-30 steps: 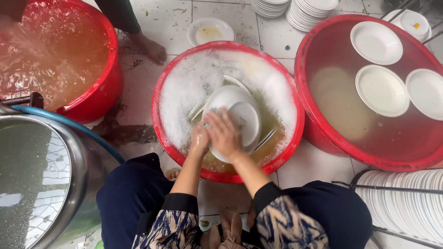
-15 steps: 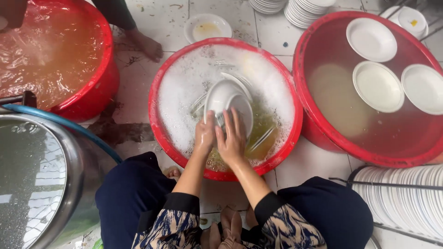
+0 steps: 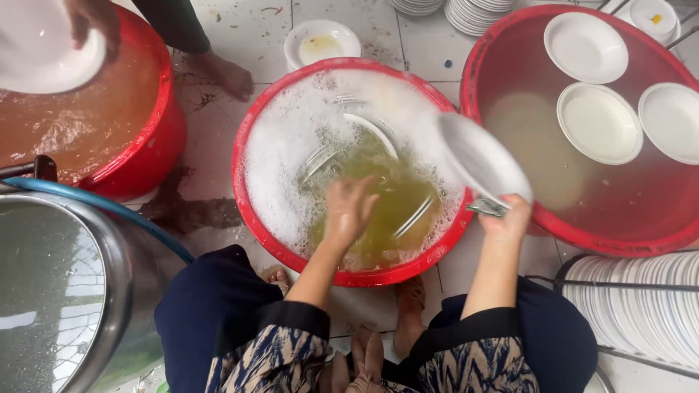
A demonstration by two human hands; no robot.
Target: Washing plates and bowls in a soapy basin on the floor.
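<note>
White plate [image 3: 482, 159], round and shallow, tilted on edge: we held it in our right hand [image 3: 504, 220], fingers closed on its lower rim together with a grey scouring pad [image 3: 486, 207], over the gap between the middle basin and the right-hand one. Our left hand [image 3: 349, 209] was down in the middle red basin [image 3: 247, 142], fingers loosely spread at the surface of yellowish water; whether that grip closed on anything under the water, we could not tell. The middle basin held white foam [image 3: 284, 145] along its far and left sides, with the rims of several submerged plates [image 3: 371, 131] showing through. To the right stood a larger red basin [image 3: 473, 87] of clearer water, where three white plates [image 3: 598, 122] floated and one lay sunk. To the left stood a third red basin [image 3: 156, 145] of brownish water; another person's hand [image 3: 91, 18] held a white plate [image 3: 44, 54] above it, and that person's bare foot [image 3: 222, 73] rested on the tiled floor [image 3: 240, 29] just beside it. A soiled white plate [image 3: 320, 42] lay on the floor beyond the middle basin. Stacked white plates [image 3: 477, 11] stood farther off, and more white plates stood on edge in a wire rack [image 3: 633, 302] at lower right. A large steel pot [image 3: 65, 291] with a blue hose [image 3: 95, 200] across its rim filled the lower left.
</note>
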